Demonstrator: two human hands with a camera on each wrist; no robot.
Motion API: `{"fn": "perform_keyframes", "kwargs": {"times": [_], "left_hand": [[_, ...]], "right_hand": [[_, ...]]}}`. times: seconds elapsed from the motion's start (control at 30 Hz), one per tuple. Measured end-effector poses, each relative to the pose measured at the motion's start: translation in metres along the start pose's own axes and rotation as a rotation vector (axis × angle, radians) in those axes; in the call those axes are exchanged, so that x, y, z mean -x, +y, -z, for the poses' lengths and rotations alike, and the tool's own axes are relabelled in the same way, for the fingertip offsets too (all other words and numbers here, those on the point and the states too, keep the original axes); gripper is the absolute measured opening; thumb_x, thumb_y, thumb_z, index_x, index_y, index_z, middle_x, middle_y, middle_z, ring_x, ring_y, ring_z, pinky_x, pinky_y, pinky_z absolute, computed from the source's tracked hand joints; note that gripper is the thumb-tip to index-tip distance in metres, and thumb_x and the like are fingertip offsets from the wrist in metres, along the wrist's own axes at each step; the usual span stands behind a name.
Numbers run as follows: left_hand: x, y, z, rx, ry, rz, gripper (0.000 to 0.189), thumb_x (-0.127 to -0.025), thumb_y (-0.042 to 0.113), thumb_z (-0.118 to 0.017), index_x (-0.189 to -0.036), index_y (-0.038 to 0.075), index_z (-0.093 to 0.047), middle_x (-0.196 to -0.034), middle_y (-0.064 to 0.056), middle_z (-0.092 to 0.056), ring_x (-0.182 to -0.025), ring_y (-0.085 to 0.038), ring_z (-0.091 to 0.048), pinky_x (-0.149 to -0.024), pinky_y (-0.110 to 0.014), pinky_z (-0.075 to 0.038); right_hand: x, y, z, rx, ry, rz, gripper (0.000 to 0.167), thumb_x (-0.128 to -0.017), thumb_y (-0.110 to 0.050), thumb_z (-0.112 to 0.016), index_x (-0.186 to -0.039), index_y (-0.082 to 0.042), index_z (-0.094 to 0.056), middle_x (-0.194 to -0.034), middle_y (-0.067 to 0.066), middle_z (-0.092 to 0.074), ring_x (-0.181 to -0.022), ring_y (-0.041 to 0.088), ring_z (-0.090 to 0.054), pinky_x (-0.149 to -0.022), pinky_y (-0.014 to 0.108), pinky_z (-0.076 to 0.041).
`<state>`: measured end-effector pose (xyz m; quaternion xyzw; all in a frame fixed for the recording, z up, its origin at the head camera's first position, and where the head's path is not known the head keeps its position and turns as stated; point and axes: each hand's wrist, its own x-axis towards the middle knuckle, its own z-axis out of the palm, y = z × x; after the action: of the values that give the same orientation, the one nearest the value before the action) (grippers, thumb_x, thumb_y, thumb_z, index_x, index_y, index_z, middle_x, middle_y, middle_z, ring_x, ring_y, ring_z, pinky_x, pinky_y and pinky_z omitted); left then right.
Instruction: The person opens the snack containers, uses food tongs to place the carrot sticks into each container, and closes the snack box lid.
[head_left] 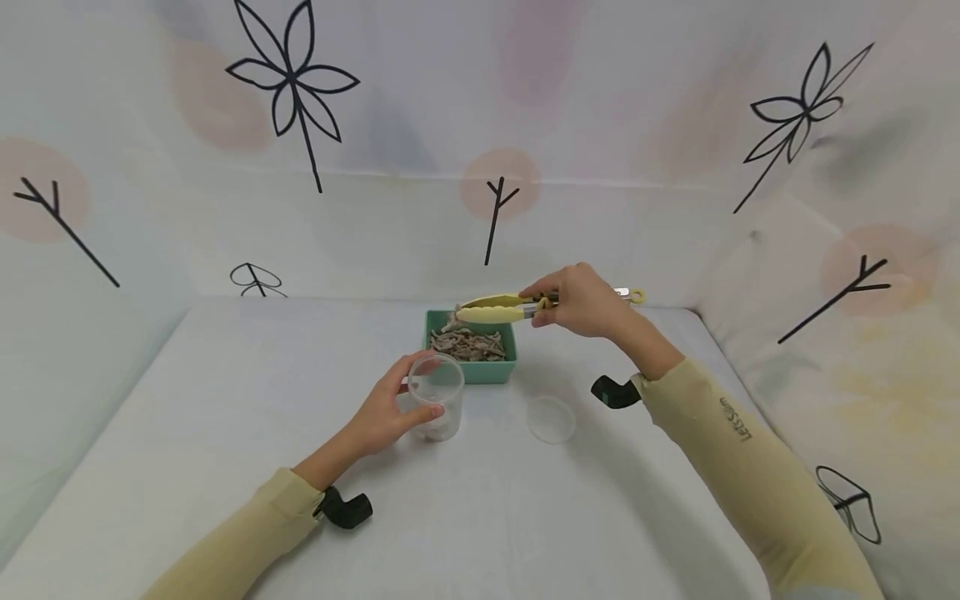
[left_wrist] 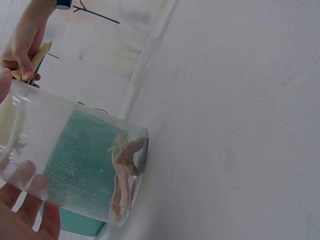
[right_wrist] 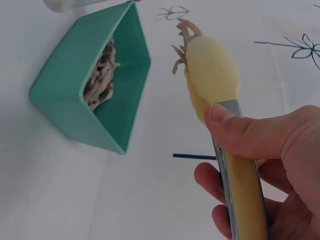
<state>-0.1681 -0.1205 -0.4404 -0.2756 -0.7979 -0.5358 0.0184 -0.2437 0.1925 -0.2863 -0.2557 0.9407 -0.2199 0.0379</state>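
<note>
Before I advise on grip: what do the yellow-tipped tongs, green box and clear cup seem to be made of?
Yellow-tipped tongs: the shiny grey parts suggest metal; the matte, opaque heads could be silicone or plastic. Green box: likely smooth plastic, from its even, opaque colour and clean rim. Clear cup: probably glossy plastic; highlights mark its see-through wall.

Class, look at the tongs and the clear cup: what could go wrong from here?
Strips poke out past the tongs, so one might slip and drop onto the table. The cup is uncovered, a clear lid lying apart from it; if knocked, the cup might spill the pieces inside.
</note>
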Motion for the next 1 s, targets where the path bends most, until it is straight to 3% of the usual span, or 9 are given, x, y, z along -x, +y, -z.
{"fn": "perform_keyframes", "kwargs": {"times": [0.47,0.63,0.8,1.0], "left_hand": [[-0.003,0.000,-0.001,0.011,-0.003,0.011,0.071,-0.088,0.020,-0.078,-0.149,0.020,-0.041,-0.143,-0.002,-0.050,-0.134,-0.024,-0.044,-0.101,-0.055,-0.042],[-0.002,0.000,-0.001,0.016,-0.002,0.002,0.069,-0.089,0.019,-0.078,-0.148,0.020,-0.042,-0.143,-0.003,-0.051,-0.133,-0.024,-0.045,-0.101,-0.055,-0.042],[-0.001,0.001,0.000,0.003,-0.006,0.028,0.071,-0.088,0.023,-0.078,-0.149,0.020,-0.041,-0.144,-0.004,-0.049,-0.133,-0.024,-0.044,-0.101,-0.054,-0.042],[0.000,0.002,0.001,-0.024,-0.011,0.057,0.073,-0.088,0.026,-0.078,-0.150,0.018,-0.040,-0.149,-0.006,-0.044,-0.135,-0.027,-0.043,-0.103,-0.053,-0.042]], "right_hand": [[0.004,-0.003,0.011,0.008,-0.007,-0.029,0.041,-0.083,-0.014,-0.083,-0.122,-0.012,-0.073,-0.108,0.006,-0.073,-0.079,0.019,-0.058,-0.066,0.034,-0.048],[0.012,-0.015,0.017,-0.028,-0.028,0.028,0.039,-0.081,-0.013,-0.085,-0.119,-0.013,-0.075,-0.102,0.003,-0.074,-0.077,0.017,-0.061,-0.064,0.032,-0.050],[0.019,-0.029,0.014,-0.065,-0.086,0.125,0.037,-0.079,-0.010,-0.085,-0.115,-0.013,-0.076,-0.106,0.002,-0.073,-0.073,0.014,-0.061,-0.063,0.031,-0.051],[0.021,-0.047,0.001,0.012,-0.136,0.197,0.035,-0.080,-0.008,-0.084,-0.114,-0.012,-0.077,-0.107,0.001,-0.073,-0.073,0.009,-0.061,-0.064,0.029,-0.052]]}}
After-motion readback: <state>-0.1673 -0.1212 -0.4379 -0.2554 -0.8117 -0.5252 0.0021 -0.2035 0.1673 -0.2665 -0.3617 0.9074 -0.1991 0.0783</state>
